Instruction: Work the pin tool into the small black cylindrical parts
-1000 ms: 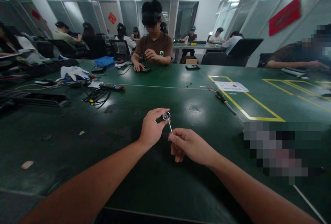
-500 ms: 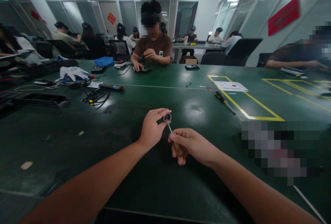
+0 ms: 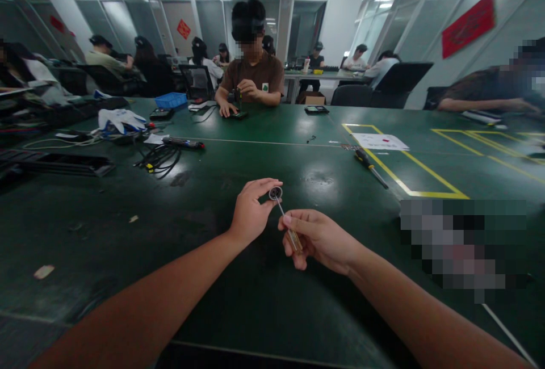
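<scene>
Between the thumb and fingers of my left hand is a small round part with a pale rim and a dark inside, its open end turned toward me. My right hand is closed around a screwdriver with an amber see-through handle. The thin metal shaft points up and to the left, and its tip is at the opening of the round part. Whether the tip touches a screw inside is too small to tell. Both hands are held above the green table.
A black and yellow screwdriver lies by a yellow tape outline and a white paper. On the left are coiled black cables, white gloves and a blue basket. A co-worker sits opposite. A blurred-out object lies right.
The screwdriver handle has turned a little in my right hand, and the right fingers have shifted slightly upward. My left hand and the round part stay in place.
</scene>
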